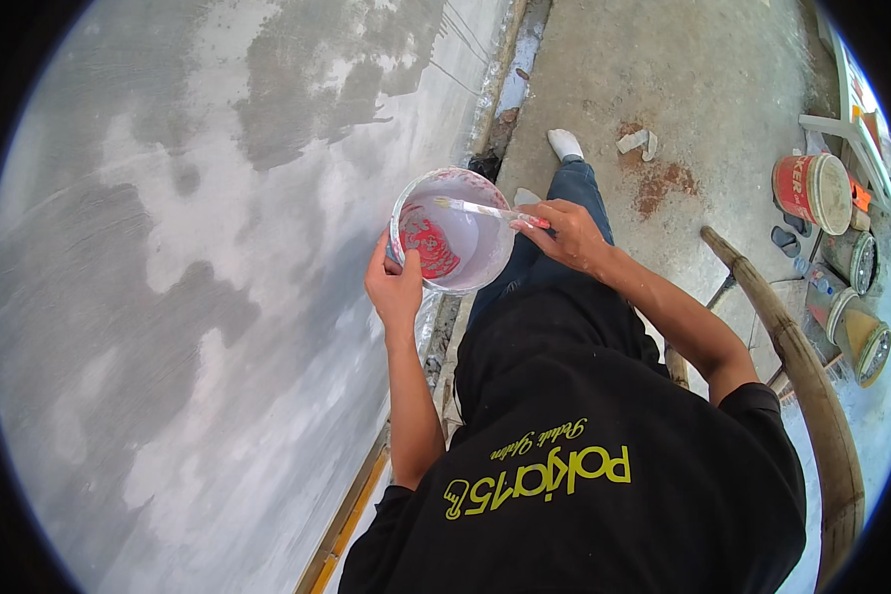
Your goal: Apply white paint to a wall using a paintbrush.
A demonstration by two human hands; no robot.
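Observation:
My left hand [397, 286] grips the near left rim of a small plastic bucket [482, 260], thumb over the edge. The bucket is tilted so that its inside faces me. Whitish paint coats its walls, and a red patch with grey flecks shows at the bottom. In my right hand [568, 236] is a paintbrush [482, 211], held by the red end of its paint-smeared handle. Its pale bristles lie over the bucket's opening; whether they touch the inside is unclear. Beside the bucket on the left rises a grey wall [193, 223] with lighter, patchy areas.
A bamboo pole [787, 349] curves along my right side. Beyond it stand a red-and-white bucket [809, 189], several dirty pails, dark sandals [785, 241] and a plastic bottle [817, 276]. Reddish debris [664, 189] and a pale scrap [636, 141] lie on the concrete floor [683, 67].

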